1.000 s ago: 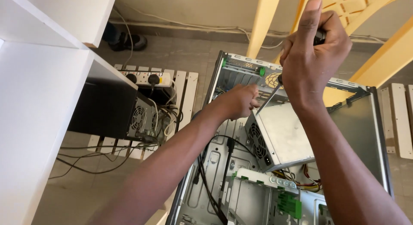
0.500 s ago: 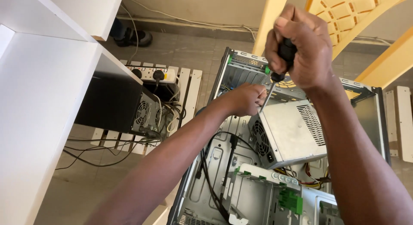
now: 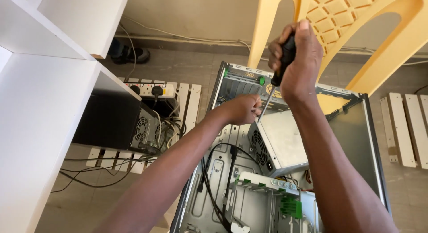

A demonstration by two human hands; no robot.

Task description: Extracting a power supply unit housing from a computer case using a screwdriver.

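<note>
An open computer case [image 3: 372,139] lies on its side on the floor, its inside facing up. A grey power supply box [image 3: 283,141] sits loose inside it. My right hand [image 3: 298,66] is wrapped around the black handle of a screwdriver [image 3: 278,72] and holds it upright, the shaft slanting down to the box's near corner. My left hand [image 3: 243,109] reaches into the case, fingertips pinched at the screwdriver tip beside the power supply. Black cables [image 3: 214,179] run across the case floor below my arms.
A white desk [image 3: 40,126] stands at the left, with a black computer tower [image 3: 113,124] under it. A white power strip [image 3: 147,89] lies on a white slatted pallet [image 3: 189,104]. A yellow plastic chair [image 3: 352,28] stands behind the case. More white slats [image 3: 403,128] lie at right.
My right hand has shifted its grip on the screwdriver, with the handle more upright. The view has shifted slightly downward. My left hand stays at the tip.
</note>
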